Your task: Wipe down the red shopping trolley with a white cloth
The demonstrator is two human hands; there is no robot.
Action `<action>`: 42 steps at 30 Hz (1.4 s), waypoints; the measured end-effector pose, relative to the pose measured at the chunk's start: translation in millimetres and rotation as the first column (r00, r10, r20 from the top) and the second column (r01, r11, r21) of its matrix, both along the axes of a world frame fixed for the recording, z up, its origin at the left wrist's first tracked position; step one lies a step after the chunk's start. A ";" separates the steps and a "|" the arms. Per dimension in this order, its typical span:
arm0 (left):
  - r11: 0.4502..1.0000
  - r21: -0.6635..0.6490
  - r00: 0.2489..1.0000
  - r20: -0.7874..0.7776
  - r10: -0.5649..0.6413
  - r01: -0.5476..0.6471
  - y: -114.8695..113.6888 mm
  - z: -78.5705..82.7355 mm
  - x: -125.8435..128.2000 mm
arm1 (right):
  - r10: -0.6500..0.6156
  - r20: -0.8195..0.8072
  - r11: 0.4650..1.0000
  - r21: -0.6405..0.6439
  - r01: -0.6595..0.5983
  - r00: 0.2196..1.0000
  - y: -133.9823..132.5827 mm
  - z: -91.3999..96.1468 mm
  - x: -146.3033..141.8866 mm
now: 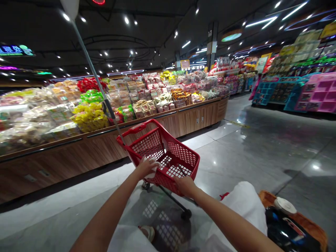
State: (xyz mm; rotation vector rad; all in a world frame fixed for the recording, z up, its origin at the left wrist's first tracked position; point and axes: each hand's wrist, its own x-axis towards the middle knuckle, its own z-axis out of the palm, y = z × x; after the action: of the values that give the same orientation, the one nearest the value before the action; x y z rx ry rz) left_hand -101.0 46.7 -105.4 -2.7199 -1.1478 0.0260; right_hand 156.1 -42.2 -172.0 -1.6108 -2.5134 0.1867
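A small red plastic shopping cart (pixel 168 150) stands on the glossy floor in front of me. My left hand (pixel 145 168) is closed on its near rim, with something white under the fingers. My right hand (pixel 185 184) grips the near rim further right. The cart's basket looks empty apart from that white thing. A grey pole (pixel 91 66) rises from the cart's far side up to the top left.
A long wooden display counter (pixel 86 147) piled with packaged snacks runs along the left. Pink and blue shelving (pixel 309 92) lines the far right. A woven basket (pixel 296 220) with a cup and dark items sits at the bottom right. Grey tiled floor (pixel 262 147) spreads ahead.
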 end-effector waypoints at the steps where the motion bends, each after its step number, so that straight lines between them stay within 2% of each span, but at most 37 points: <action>1: 1.000 -0.011 1.000 0.000 -0.008 0.008 -0.1 -2.5 5.3 | 0.012 0.004 1.000 0.008 -0.012 1.000 1.6 0.2 3.0; 5: 0.993 -0.059 0.994 0.039 -0.098 0.101 -19.2 -27.7 58.4 | 0.076 0.021 0.997 0.032 -0.077 0.997 14.0 3.2 13.8; 7: 0.996 -0.032 0.993 0.085 -0.082 0.085 -29.1 -38.4 86.0 | 0.082 0.036 0.996 0.031 -0.083 0.996 23.4 5.3 19.5; 9: 0.998 -0.005 0.994 0.085 -0.067 0.068 -30.7 -41.1 99.7 | 0.081 0.040 0.996 0.033 -0.082 0.996 33.3 7.3 25.2; 12: 0.999 0.000 0.999 0.014 -0.045 0.045 -17.6 -30.8 86.0 | 0.101 0.025 0.994 0.033 -0.102 0.995 45.5 8.6 31.8; 18: 0.990 0.088 0.993 -0.041 0.110 -0.106 7.3 1.5 -1.2 | 0.134 0.017 0.990 0.045 -0.135 0.991 57.5 5.9 37.6; 20: 0.983 0.129 0.990 -0.039 0.136 -0.130 8.6 7.1 -20.5 | 0.153 0.009 0.987 0.042 -0.153 0.988 60.6 7.0 40.6; 22: 0.978 0.138 0.986 -0.043 0.163 -0.155 8.7 8.2 -27.3 | 0.167 -0.001 0.985 0.039 -0.167 0.986 63.5 9.9 44.2; 24: 0.975 0.120 0.980 -0.046 0.193 -0.186 8.2 4.4 -20.9 | 0.177 -0.009 0.984 0.036 -0.177 0.984 65.5 13.5 47.5; 26: 0.975 0.102 0.979 -0.034 0.203 -0.198 5.9 -3.6 -2.7 | 0.178 -0.015 0.984 0.034 -0.177 0.984 66.0 16.5 49.7; 33: 0.983 0.094 0.980 0.143 0.141 -0.155 -21.2 -44.3 100.7 | 0.154 0.003 0.987 0.037 -0.154 0.988 63.5 15.8 49.3; 36: 0.977 0.133 0.971 0.198 0.137 -0.165 -31.2 -55.2 127.6 | 0.145 0.013 0.989 0.031 -0.145 0.989 64.4 13.8 48.5; 39: 0.984 0.146 0.983 0.162 0.080 -0.104 -28.4 -53.7 119.3 | 0.162 0.010 0.986 0.027 -0.162 0.987 65.8 13.5 50.7; 42: 0.993 0.113 0.995 0.089 0.037 -0.047 -14.2 -36.3 70.6 | 0.177 0.021 0.984 0.025 -0.178 0.984 67.8 15.4 59.4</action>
State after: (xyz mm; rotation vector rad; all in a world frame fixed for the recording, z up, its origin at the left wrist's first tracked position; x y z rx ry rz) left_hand -30.5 32.5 -141.7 -2.6192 -1.1902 -0.1491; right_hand 215.5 25.6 -156.7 -1.3846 -2.6618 0.1582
